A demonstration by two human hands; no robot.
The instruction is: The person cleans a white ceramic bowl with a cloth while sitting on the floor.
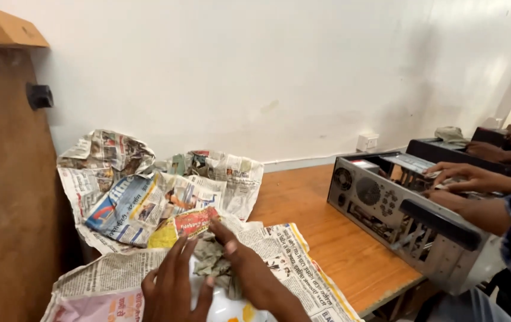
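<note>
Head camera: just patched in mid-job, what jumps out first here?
Crumpled newspaper spreads over the left end of the wooden table, piled against the white wall. At the bottom, the left hand and right hand press into a wad of paper over something white. To the right, an open grey computer case lies on the table edge with a co-worker's hands on it.

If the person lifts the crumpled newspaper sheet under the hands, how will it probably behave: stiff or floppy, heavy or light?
The newspaper sheet is thin and already creased, so it would probably sag and fold, not stay flat. It looks light for its size, so it should rise easily. Part of it lies under the left hand and the right hand, so pulling from one side might tear it.
</note>
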